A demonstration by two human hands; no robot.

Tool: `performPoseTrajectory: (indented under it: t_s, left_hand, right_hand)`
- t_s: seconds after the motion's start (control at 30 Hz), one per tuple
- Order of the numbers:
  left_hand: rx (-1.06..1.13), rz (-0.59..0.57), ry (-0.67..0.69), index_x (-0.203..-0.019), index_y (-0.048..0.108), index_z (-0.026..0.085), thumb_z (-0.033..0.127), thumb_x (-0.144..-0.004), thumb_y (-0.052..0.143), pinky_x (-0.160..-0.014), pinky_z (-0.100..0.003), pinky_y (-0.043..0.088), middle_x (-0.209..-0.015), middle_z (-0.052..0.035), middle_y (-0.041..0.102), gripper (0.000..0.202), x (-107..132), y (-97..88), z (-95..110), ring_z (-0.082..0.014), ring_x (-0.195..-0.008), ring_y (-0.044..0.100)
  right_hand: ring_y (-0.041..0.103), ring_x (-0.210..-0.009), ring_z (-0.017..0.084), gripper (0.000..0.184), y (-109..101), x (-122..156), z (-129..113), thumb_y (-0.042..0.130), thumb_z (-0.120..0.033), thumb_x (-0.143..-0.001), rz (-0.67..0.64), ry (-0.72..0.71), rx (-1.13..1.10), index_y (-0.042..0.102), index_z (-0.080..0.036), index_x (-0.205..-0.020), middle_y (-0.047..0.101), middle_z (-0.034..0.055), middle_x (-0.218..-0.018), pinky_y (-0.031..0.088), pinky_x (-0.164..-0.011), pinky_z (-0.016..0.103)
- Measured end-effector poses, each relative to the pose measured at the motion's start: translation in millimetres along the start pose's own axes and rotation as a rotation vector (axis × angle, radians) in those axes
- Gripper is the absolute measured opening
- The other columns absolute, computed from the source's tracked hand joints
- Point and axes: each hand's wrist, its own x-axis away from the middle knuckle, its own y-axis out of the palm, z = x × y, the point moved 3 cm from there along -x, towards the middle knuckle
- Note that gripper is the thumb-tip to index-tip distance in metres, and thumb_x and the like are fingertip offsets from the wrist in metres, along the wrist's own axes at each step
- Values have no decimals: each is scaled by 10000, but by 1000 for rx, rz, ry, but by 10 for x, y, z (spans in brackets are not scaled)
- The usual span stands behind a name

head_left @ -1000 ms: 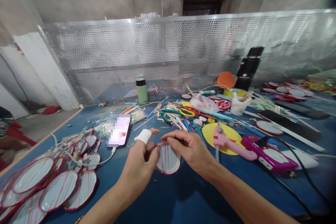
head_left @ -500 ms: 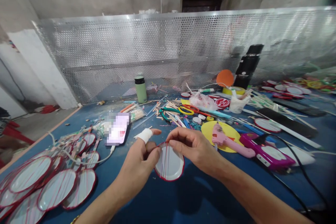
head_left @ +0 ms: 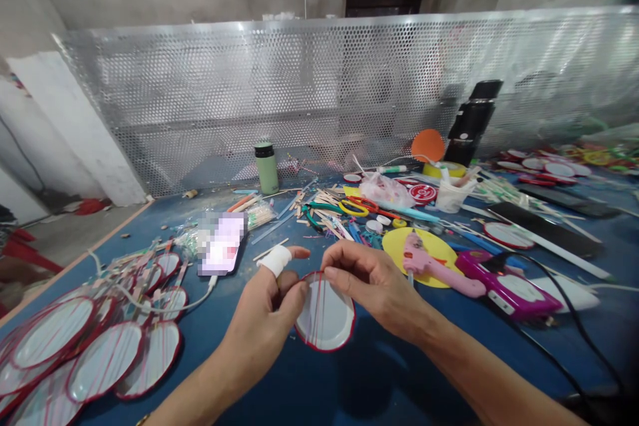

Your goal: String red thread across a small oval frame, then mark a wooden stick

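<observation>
Between my hands, above the blue table [head_left: 299, 389], is a small round white disc with a red rim [head_left: 332, 316]; pinkish strings run down its left part. My left hand [head_left: 272, 303], its index finger wrapped in white tape, pinches the disc's upper left edge between thumb and fingers. At the top edge my right hand [head_left: 367, 279] has thumb and index finger closed on a thin red string [head_left: 320, 275] where it meets the rim. The fingertips hide part of that edge. Similar red-rimmed discs [head_left: 104, 359] lie in an overlapping pile at left.
A lit phone [head_left: 223, 244] on a white cable lies left of centre. To the right are a pink glue gun [head_left: 439, 266] on a yellow disc and a purple device [head_left: 506, 286] with black cables. Scissors [head_left: 354, 207], sticks, a green bottle [head_left: 266, 168] and black flask [head_left: 472, 123] stand farther back.
The disc has shifted slightly right and down and turned a little in my fingers. Both hands keep nearly the same grip. The camera view has tilted slightly.
</observation>
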Motion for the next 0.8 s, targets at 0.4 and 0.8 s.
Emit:
performPoseTrajectory:
  t_s: [0.4,0.8]
  left_hand:
    - [-9,-3,-5,-1337,451,121,286,-933,517,-505,-229,277,-606,117,262,441,-14,-11,-6,-106,-533,292]
    - [9,0,-18,-1317,502,145,290,-895,558,-485,-220,266,-597,112,290,450,-13,-13,24,-104,-511,316]
  right_hand:
    - [387,-592,89,215,5,15,25,574,-381,-941,12,-18,-38,543,-193,-841,454,-50,-674,312,-523,219]
    - [430,-654,109,202,-3,16,10,549,-386,-946,-18,-33,25,593,-194,-901,522,-14,-751,343,-567,230]
